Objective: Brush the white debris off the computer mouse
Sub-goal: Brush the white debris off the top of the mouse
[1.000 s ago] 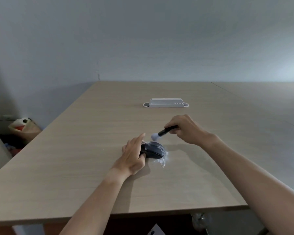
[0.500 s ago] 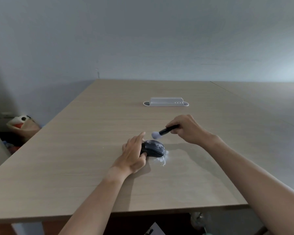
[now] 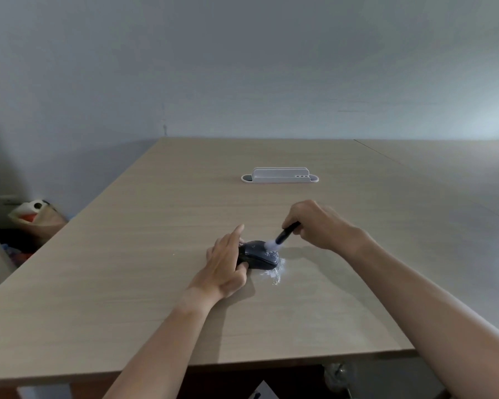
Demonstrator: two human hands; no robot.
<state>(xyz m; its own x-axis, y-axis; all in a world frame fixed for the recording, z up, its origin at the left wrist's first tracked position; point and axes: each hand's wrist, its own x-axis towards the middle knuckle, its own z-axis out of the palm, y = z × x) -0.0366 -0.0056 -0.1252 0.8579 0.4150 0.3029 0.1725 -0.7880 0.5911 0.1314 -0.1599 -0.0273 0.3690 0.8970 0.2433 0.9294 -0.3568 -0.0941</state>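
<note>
Pale wood-grain table (image 3: 127, 269) stretches away from you to a plain grey-blue wall (image 3: 242, 67), and your head camera looks down on both of your bare arms reaching in from the near edge. Your left hand (image 3: 224, 264) lies on the tabletop with its fingers wrapped against the left side of the black computer mouse (image 3: 257, 256), thumb tucked at the near side and index finger extended forward along the far side, pinning it in place near the middle of the table. Your right hand (image 3: 317, 223) is closed around the dark handle of a small brush (image 3: 280, 239), which slants down to the left so that its pale bristle tip touches the top right of the mouse. White debris (image 3: 274, 273) speckles the right flank of the mouse and lies scattered on the table just beside its near right edge. Farther back, well apart from your hands, a white cable-port cover (image 3: 280, 175) sits raised in the tabletop. Off the table's left edge, a brown bag (image 3: 38, 218) sits low against the wall.
</note>
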